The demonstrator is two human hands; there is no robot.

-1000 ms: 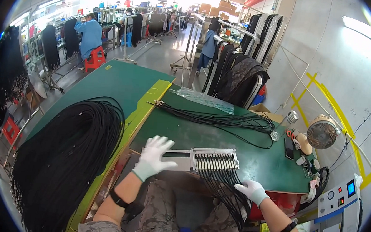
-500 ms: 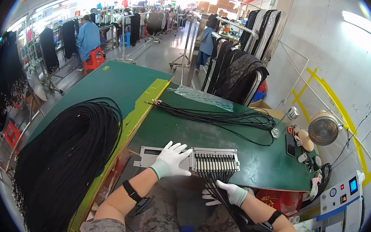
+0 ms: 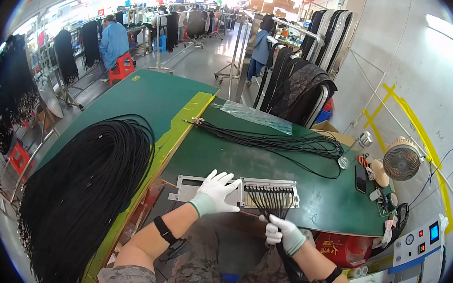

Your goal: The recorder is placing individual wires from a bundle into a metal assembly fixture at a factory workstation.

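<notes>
A silver metal fixture [image 3: 272, 183] lies along the near edge of the green table, its right part holding a row of black cable ends in slots. My left hand [image 3: 212, 194], in a white glove with a green cuff, rests flat on the fixture's left part with fingers spread. Black cables [image 3: 268, 204] run from the slotted row toward me. Wrapped round their bundle just below the fixture is my gloved right hand [image 3: 285, 235], closed. The bundle's lower length hangs down past my right forearm.
A big heap of black cables [image 3: 91, 168] covers the left table. Across the back of the green table [image 3: 225, 160] lie a thinner cable bundle [image 3: 269, 139] and a clear plastic bag [image 3: 255, 116]. A phone [image 3: 361, 178] and a small fan [image 3: 401, 158] stand at the right.
My right hand has closed from loose fingers into a grip round the cables and pulled them together above the fixture's near edge. My left hand stays on the fixture.
</notes>
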